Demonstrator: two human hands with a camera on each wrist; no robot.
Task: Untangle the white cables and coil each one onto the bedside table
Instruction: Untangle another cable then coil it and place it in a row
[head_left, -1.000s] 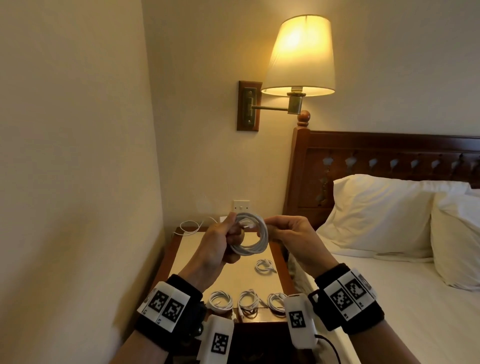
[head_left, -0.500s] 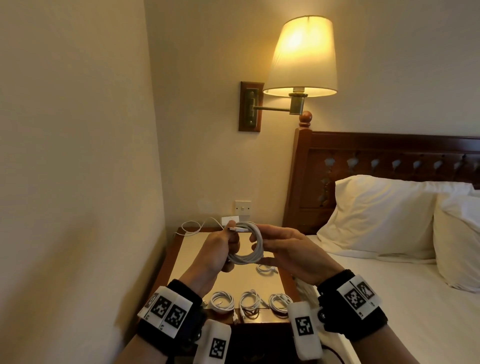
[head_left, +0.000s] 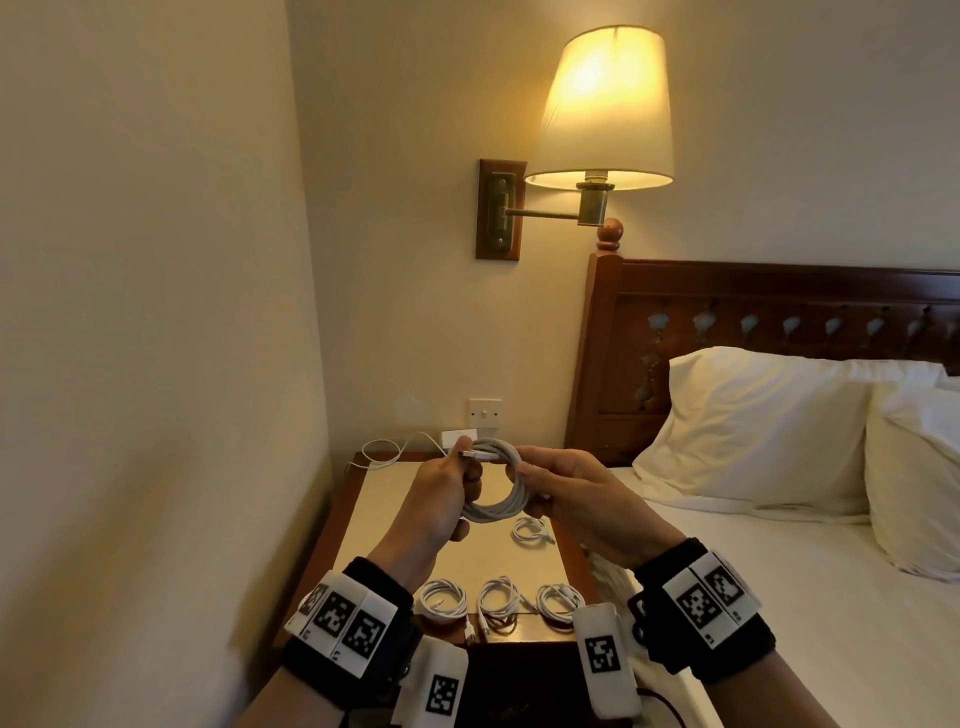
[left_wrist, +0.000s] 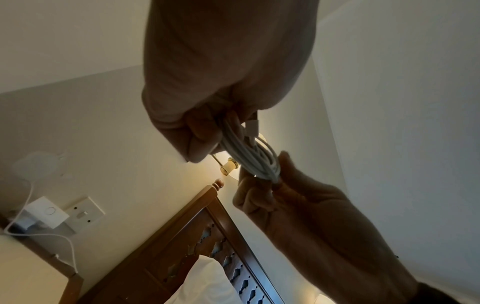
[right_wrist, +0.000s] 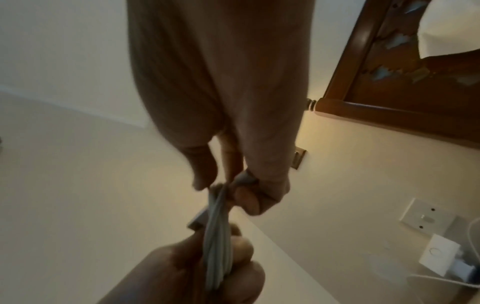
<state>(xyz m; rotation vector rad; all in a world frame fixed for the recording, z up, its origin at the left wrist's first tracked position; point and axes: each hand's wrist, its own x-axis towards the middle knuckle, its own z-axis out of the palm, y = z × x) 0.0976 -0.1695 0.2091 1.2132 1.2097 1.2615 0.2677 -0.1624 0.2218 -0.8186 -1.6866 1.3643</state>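
**Coiled cable held between both hands above the bedside table**

Beside the bed (head_left: 779, 597), with its white sheet and carved dark wooden headboard (head_left: 779, 332), stands the wooden bedside table with a pale reflective top (head_left: 384, 499). Two white pillows (head_left: 769, 431) lean against the headboard. On the wall above, a lit brass swing-arm lamp with a cream shade (head_left: 605, 104).

Left hand (head_left: 441, 499): fingers curled round the left side of the white round coiled cable (head_left: 498, 499), which is held upright in the air over the table. Metal plug end (head_left: 470, 455) lies at the top of the coil, by the left thumb. Right hand (head_left: 576, 493): thumb and fingertips pinch the coil's right side; the wrist views confirm both grips.

On the table, near front edge: three small white cable coils in a row (head_left: 501, 597), apart from each other. A fourth small white coil (head_left: 530, 532) lies just behind them, towards the right edge.

At the back: a loose white cable (head_left: 382, 454) running to a white charger block (left_wrist: 45, 211) at the white wall socket plate (head_left: 484, 413).
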